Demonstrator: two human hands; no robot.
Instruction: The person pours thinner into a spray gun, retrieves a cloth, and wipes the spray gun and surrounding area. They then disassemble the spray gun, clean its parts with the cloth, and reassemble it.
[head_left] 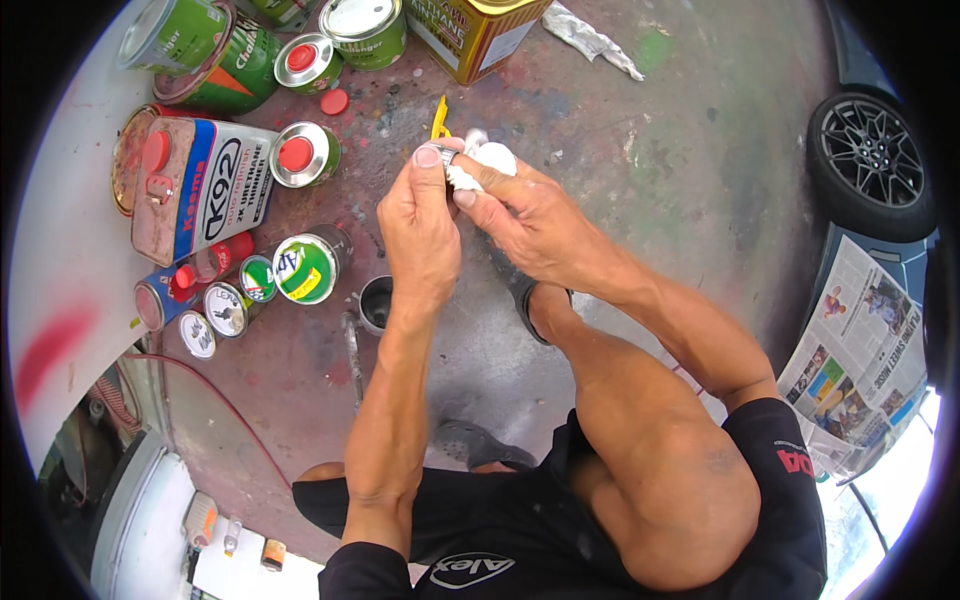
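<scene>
Both my hands meet in front of me above the stained floor. My left hand (425, 215) is closed, thumb and fingers pinching a small silvery ring-shaped metal part (449, 156). My right hand (530, 220) is closed on a crumpled white cloth or tissue (492, 158), pressed against that part. The fingers partly cover both things. Just beyond the fingertips shows a yellow piece (440, 118); whether it lies on the floor or is attached to the part, I cannot tell. Below my left wrist stands a small open cup (376, 303) with a dark inside.
Several paint cans and a thinner tin (200, 185) crowd the left side. A gold square tin (470, 45) stands at the far middle, near a crumpled white rag (595, 42). To the right are a car wheel (872, 165) and newspaper sheets (865, 350). A red hose (225, 385) crosses the floor.
</scene>
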